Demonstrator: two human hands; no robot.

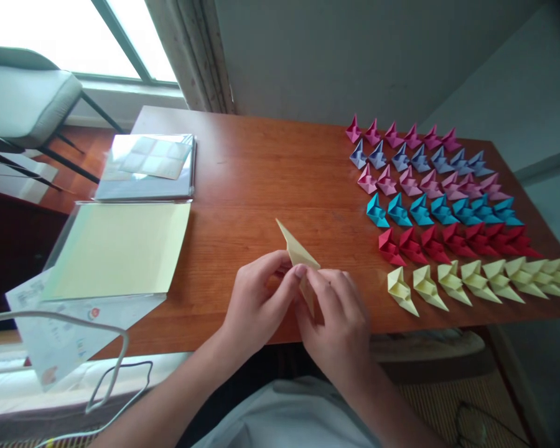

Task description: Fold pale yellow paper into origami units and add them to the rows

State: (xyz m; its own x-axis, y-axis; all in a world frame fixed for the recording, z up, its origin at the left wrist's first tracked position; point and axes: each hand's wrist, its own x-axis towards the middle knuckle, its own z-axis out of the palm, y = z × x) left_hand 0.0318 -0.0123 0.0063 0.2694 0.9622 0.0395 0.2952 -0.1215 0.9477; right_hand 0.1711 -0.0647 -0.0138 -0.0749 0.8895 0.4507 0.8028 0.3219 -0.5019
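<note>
A folded piece of pale yellow paper (298,250) with a sharp point is held up over the front of the table, between both hands. My left hand (264,298) pinches it from the left, its thumb resting on the near side. From the right, my right hand (338,314) grips the same paper with thumb and curled fingers, and the two hands meet at the paper's middle. Fingers hide its lower part. Nearest on the right is a row of folded yellow paper pieces (401,289) with pointed tips.
On the wooden table (261,168), rows of red (389,246), blue (377,210), pink (366,179), purple (358,154) and magenta folded pieces (353,129) stand at right. Yellow paper sheets (121,249), a plastic-wrapped pack (144,165) and a white cable (121,354) lie at left.
</note>
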